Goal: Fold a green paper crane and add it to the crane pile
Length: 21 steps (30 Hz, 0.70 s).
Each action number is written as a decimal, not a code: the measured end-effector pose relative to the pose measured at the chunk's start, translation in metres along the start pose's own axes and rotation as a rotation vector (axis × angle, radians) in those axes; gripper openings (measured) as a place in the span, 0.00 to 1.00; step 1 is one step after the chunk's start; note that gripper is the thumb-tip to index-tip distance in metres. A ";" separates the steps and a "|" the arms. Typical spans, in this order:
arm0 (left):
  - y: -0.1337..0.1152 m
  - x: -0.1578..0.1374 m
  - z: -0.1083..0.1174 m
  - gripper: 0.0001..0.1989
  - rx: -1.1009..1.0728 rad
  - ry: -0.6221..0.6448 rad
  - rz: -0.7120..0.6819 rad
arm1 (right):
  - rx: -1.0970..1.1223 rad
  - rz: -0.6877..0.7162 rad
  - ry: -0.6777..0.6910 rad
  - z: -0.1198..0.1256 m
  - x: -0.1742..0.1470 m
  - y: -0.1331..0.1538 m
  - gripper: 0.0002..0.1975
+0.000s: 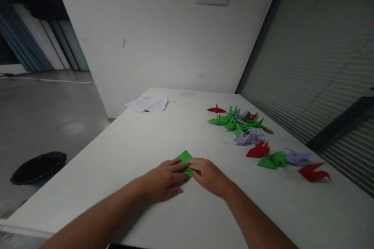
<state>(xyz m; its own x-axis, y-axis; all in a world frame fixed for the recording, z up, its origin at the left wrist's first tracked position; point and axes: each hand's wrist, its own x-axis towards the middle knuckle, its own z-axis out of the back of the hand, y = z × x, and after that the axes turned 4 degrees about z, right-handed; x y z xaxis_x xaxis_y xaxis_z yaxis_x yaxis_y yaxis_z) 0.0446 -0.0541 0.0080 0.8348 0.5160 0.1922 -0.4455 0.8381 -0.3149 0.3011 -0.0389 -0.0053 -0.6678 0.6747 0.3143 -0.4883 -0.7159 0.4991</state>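
Observation:
A folded piece of green origami paper (184, 156) lies flat on the white table (140, 140), one corner pointing away from me. My left hand (166, 179) rests over its left part, fingers stretched out and spread across the paper. From the right, my right hand (209, 174) has its fingers bent and pressed together at the paper's right edge. The fingers cover much of the middle of the sheet, so its creases there are hidden.
Folded paper cranes in green, red and purple form a pile (236, 120) at the right, with a red crane (314, 172) nearest me. Printed sheets (147, 104) lie at the back left. A black-lined bin (39, 167) stands on the floor beyond the left edge.

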 end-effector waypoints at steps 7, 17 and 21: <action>-0.002 0.000 0.002 0.26 -0.049 0.035 -0.031 | -0.022 -0.022 0.046 0.005 0.001 -0.004 0.23; -0.005 -0.001 0.005 0.24 -0.110 0.068 -0.042 | -0.034 -0.099 0.074 0.003 0.003 -0.016 0.25; -0.004 -0.001 0.005 0.25 -0.109 0.086 -0.040 | -0.147 -0.160 0.138 0.004 0.004 -0.017 0.27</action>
<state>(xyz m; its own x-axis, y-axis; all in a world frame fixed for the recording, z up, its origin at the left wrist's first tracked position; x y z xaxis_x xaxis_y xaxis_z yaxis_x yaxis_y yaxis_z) 0.0443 -0.0570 0.0140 0.8781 0.4610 0.1278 -0.3769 0.8311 -0.4089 0.3093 -0.0234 -0.0099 -0.6405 0.7581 0.1227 -0.6639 -0.6269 0.4077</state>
